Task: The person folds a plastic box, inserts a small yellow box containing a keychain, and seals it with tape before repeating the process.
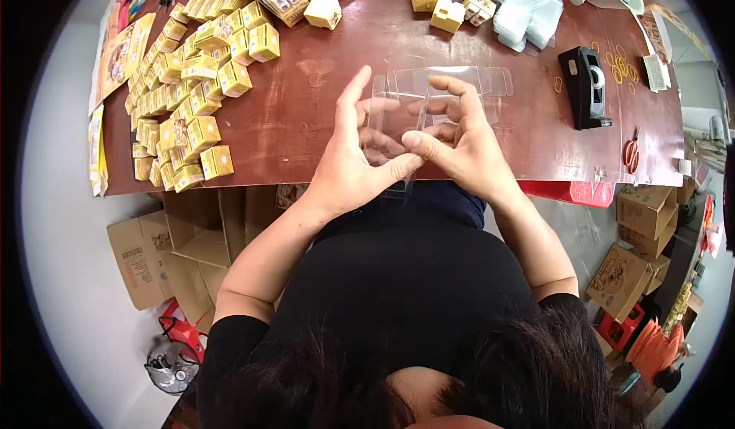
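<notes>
Between my two hands is a clear plastic folding box (398, 122), held just above the table's front edge. My left hand (346, 153) grips its left side, with the thumb along the near edge and the index finger pointing up. On the other side, my right hand (468, 144) curls its fingers round a clear panel, its thumb meeting the left thumb at the front. Clear flaps (498, 82) show beyond my right hand, lying over the table. Parts of the far fingers are seen through the plastic.
Many small yellow boxes (184, 92) are piled at the left. More yellow boxes (448, 15) and flat clear plastic pieces (528, 19) lie at the back. To the right are a black tape dispenser (586, 88), rubber bands (622, 65) and red-handled scissors (631, 153). Another person (654, 352) is far right.
</notes>
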`<state>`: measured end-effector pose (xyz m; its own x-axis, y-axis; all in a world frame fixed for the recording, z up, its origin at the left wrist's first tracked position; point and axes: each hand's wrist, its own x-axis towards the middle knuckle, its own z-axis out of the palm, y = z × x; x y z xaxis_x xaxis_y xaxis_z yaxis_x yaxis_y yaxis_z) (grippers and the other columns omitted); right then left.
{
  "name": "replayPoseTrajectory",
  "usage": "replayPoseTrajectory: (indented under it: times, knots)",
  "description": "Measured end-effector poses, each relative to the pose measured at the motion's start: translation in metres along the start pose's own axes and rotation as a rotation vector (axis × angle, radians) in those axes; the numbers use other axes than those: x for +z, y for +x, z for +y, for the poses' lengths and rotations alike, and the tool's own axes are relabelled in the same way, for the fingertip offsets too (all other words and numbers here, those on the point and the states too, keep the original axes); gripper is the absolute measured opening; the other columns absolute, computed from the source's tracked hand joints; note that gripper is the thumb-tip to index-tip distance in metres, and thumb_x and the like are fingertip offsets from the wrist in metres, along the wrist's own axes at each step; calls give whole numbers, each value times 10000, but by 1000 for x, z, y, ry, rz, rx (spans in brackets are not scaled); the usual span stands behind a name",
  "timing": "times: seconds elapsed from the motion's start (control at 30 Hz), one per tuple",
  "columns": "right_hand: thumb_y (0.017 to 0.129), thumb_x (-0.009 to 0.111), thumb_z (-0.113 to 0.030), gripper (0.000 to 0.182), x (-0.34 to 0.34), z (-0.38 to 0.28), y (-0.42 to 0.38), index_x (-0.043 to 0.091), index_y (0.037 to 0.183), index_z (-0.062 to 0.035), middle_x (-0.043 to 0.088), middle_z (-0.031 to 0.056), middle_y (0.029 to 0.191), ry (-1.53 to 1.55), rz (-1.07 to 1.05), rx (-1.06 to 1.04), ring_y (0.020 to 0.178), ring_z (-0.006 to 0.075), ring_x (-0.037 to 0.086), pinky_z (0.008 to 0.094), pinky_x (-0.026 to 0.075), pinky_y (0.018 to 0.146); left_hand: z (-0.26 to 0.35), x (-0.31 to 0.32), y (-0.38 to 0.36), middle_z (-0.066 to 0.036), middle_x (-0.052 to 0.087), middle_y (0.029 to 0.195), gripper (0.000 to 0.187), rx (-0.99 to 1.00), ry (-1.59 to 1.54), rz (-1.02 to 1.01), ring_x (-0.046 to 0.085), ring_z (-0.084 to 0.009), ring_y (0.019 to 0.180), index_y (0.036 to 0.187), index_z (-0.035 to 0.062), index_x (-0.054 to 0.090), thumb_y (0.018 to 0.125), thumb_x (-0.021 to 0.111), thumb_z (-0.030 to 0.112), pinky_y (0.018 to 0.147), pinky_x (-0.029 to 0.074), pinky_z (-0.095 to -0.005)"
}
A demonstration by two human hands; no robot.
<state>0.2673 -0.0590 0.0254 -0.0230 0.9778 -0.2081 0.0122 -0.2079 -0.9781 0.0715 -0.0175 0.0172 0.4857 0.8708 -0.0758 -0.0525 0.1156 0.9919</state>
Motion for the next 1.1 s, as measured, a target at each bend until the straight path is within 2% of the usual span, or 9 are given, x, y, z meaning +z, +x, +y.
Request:
replayPoseTrajectory:
  times: [0.1, 0.23, 0.33, 0.43, 0.5, 0.63, 0.8, 1.03, 1.1]
  knots:
    - [943, 734, -82, 519, 5, 14, -14, 479, 1393, -41, 619, 92, 1161, 1, -156, -22, 943, 117, 652, 272, 553, 827, -11, -16, -19, -94, 531, 1210, 715, -145, 82, -202, 651, -140, 955, 1441, 82, 373, 881, 813, 154, 772, 551, -287]
    - [977, 676, -67, 341, 11, 30, -22, 571, 1299, -33, 658, 35, 1046, 32, -312, 197, 986, 110, 642, 283, 540, 869, -36, -38, -33, -79, 523, 1286, 343, -191, -157, -316, 575, -157, 1139, 1311, 67, 487, 1028, 617, 210, 903, 518, -317]
    - [935, 739, -208, 349, 20, 30, -22, 648, 1238, -60, 676, 53, 1048, 73, -293, 147, 937, 113, 645, 293, 543, 839, -37, -41, -41, -92, 536, 1335, 303, 1, 161, -163, 544, -179, 1205, 1297, 49, 484, 1047, 574, 195, 967, 496, -336]
    - [944, 723, -183, 342, 30, 26, -18, 645, 1254, -63, 653, 89, 1197, -89, -227, -85, 1085, 162, 637, 327, 543, 924, -27, -38, -47, -125, 552, 1359, 258, -42, -23, -94, 536, -215, 1266, 1262, 41, 518, 1063, 540, 204, 1026, 497, -402]
    - [949, 710, -148, 344, 41, 22, -21, 641, 1276, -64, 614, 109, 1302, 122, -158, -122, 1191, 202, 603, 359, 525, 997, -26, -42, -51, -113, 561, 1326, 219, -114, -164, -7, 548, -188, 1230, 1206, 17, 566, 1035, 598, 148, 1048, 492, -399]
    - [966, 695, -107, 277, 33, 15, -6, 665, 1232, -33, 649, 120, 1223, -63, -331, -154, 1162, 193, 622, 345, 521, 966, -12, -55, -52, -93, 629, 1188, 221, -159, -93, -70, 592, -167, 1134, 1173, -6, 579, 1040, 595, 170, 1019, 510, -380]
    - [930, 759, -178, 227, 60, -4, 17, 619, 957, -1, 690, 29, 849, -18, -288, 15, 777, 65, 641, 240, 537, 690, 12, -61, -48, -66, 662, 1063, 171, -334, -210, 58, 633, -140, 1035, 1099, 1, 592, 1030, 607, 156, 969, 524, -335]
    - [914, 721, -148, 179, 71, -15, 30, 619, 961, -9, 676, 35, 846, -96, -326, 59, 775, 78, 637, 252, 531, 679, 13, -83, -50, -49, 654, 1051, 83, -299, -170, -3, 609, -103, 998, 1043, 29, 578, 991, 624, 76, 911, 501, -274]
    - [914, 712, -144, 171, 68, -10, 30, 617, 967, -11, 674, 41, 845, -273, -395, -197, 765, 89, 637, 257, 533, 676, 13, -82, -55, -46, 650, 1060, 81, -257, -205, -54, 597, -94, 999, 1045, 33, 579, 989, 624, 69, 904, 494, -268]
